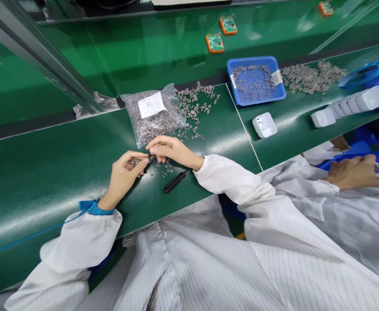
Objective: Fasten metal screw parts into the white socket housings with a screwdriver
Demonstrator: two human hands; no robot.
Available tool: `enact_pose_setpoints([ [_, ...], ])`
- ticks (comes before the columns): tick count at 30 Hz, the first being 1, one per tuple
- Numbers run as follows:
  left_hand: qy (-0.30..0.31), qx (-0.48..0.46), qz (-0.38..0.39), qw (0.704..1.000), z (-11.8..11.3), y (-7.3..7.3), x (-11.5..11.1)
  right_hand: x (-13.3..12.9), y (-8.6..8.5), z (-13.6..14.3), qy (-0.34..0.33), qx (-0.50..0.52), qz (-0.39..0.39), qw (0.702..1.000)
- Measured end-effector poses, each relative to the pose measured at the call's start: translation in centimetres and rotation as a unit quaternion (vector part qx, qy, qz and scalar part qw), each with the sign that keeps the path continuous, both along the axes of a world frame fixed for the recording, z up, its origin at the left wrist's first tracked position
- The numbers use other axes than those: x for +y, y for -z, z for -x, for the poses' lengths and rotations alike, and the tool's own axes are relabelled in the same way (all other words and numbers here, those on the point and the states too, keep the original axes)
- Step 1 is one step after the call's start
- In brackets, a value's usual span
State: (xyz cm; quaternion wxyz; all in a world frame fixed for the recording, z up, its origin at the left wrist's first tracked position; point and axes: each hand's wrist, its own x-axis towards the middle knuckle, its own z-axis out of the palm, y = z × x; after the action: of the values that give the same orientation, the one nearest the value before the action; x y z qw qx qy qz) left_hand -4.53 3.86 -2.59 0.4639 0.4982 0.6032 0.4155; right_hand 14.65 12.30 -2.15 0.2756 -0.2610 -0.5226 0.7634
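Small metal screws (pixel 133 162) fill the curled fingers of my left hand (pixel 123 172), which wears a blue wrist strap (pixel 96 207). Beside it, my right hand (pixel 178 152) bends over with thumb and fingers pinched together, almost meeting the left fingertips. What sits in that pinch is too small to make out. Loose screws (pixel 165 168) lie on the green table under the right hand. A black-handled screwdriver (pixel 174 183) rests just in front of them. Behind both hands lies a clear plastic bag (pixel 155 123) full of screws, with a white label.
More screws (pixel 195 106) spill right of the bag. Further right are a blue tray (pixel 256 100) of screws, a white cup (pixel 265 125), a screw heap (pixel 310 77) and a row of white cups (pixel 351 106). Orange-framed boards (pixel 215 43) travel behind. A co-worker's hand (pixel 354 172) is at right.
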Motion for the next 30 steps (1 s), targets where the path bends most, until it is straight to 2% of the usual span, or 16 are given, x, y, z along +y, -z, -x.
enact_pose_setpoints([
  [4, 0.007, -0.012, -0.010, 1.000, -0.1, 0.1, 0.1, -0.7, 0.2, 0.1, -0.014, -0.013, -0.058, 0.998],
  [9, -0.014, -0.085, -0.046, 0.995, -0.3, 0.4, 0.3, -0.5, 0.7, 0.3, 0.009, -0.023, -0.027, 0.999],
  [15, -0.032, -0.094, -0.066, 0.993, -0.4, 0.6, 0.6, -0.6, 0.6, 0.4, 0.028, -0.035, -0.042, 0.998],
  [26, -0.025, -0.105, -0.077, 0.991, -0.4, 0.9, 0.4, -0.9, 0.9, 0.2, -0.016, -0.075, -0.160, 0.984],
  [30, -0.030, -0.125, -0.062, 0.990, -0.4, 0.8, 0.5, -0.9, 1.2, 0.1, -0.028, -0.080, -0.174, 0.981],
])
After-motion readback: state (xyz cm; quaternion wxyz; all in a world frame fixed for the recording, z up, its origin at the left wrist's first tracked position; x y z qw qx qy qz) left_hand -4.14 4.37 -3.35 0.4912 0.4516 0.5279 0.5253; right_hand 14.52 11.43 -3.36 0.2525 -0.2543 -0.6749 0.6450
